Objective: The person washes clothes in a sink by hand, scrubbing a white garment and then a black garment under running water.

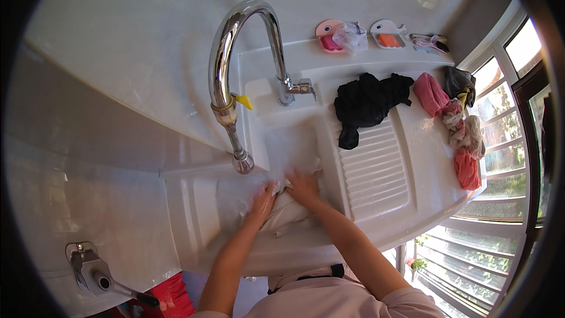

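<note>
Both of my hands are down in the white sink basin (329,191), in cloudy, sudsy water (288,141). My left hand (265,202) has its fingers closed on a wet cream-white cloth (286,212). Close by on the right, my right hand (302,187) grips the far part of the same cloth, its fingertips partly lost in the suds. The cloth bunches between my wrists and spreads toward the basin's near side. What kind of garment it is cannot be made out.
A tall chrome faucet (220,65) arches over the basin. Right of it, a black garment (371,106) lies on the ribbed washboard (376,171). Pink cloth (431,94) and other bundled clothes line the right edge. Two whale-shaped soap dishes (386,32) stand on the back ledge.
</note>
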A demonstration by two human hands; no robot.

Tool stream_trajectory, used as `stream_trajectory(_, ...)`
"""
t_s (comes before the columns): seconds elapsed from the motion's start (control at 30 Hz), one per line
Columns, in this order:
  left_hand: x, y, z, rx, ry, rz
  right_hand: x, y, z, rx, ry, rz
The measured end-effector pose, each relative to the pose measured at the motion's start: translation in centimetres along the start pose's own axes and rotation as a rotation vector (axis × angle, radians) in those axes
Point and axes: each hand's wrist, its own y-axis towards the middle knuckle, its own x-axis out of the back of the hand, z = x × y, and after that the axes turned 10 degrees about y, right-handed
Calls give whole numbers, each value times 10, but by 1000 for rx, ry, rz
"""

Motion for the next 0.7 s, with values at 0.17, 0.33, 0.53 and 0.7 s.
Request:
stream_trajectory(0.17,-102,42,42,316,-755,114,-85,22,-20,-151,-135,61)
stream_trajectory(0.33,-43,42,1,445,-1784,145,-70,35,-31,-335,297,207)
stream_trajectory(0.53,61,25,-54,630,-2124,329,33,11,68,-320,618,112)
stream_trajectory(0.7,73,17,-53,445,-2198,572,64,-62,124,162,474,-244)
